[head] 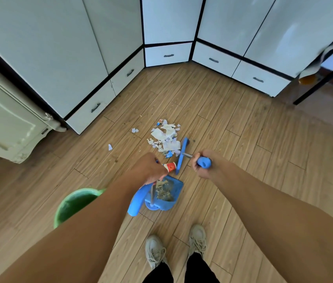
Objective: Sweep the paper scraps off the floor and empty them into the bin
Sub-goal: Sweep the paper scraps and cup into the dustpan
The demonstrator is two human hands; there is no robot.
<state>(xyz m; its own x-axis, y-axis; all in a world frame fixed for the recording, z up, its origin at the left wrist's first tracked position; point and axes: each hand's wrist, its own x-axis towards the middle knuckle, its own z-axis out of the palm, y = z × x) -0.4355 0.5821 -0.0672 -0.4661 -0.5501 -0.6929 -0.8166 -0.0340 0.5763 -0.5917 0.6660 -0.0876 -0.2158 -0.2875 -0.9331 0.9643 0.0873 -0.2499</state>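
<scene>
A heap of white paper scraps [166,138] lies on the wooden floor ahead of me, with a few stray bits to its left. My right hand [201,167] grips the blue handle of a broom whose blue head [182,155] rests on the floor at the heap's right edge. My left hand [150,169] holds the upright handle of a blue dustpan [167,198]. The pan sits on the floor in front of my feet and holds some dirty scraps. A red and white paper piece [169,166] lies between my hands. The green bin [73,205] stands at my left, partly hidden by my left arm.
White cabinets with black frames and low drawers [167,55] wrap around the corner ahead. A cream cabinet [8,119] juts out at the left. A black metal frame leg [321,82] stands at the right. My two shoes [155,252] are below the dustpan.
</scene>
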